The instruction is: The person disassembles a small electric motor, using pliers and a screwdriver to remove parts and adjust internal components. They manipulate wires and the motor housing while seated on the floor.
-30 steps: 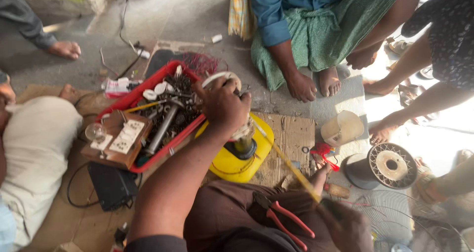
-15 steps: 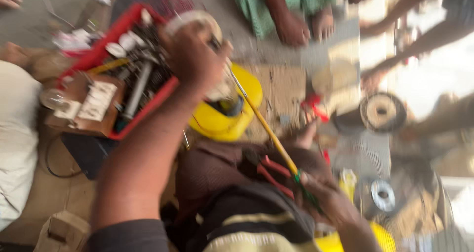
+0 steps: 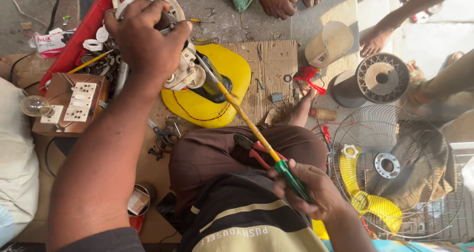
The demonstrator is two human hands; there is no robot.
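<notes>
Gripping the fan motor with our left hand above the yellow base, we close our right hand around a long screwdriver reaching into it; the wire guard and yellow blade lie off beside us, so reassembly seems far away.

Just the one head cam here, looking pretty much straight down from above the yellow fan base. It sits close, and the wire fan guard lies to the right of that base.
</notes>
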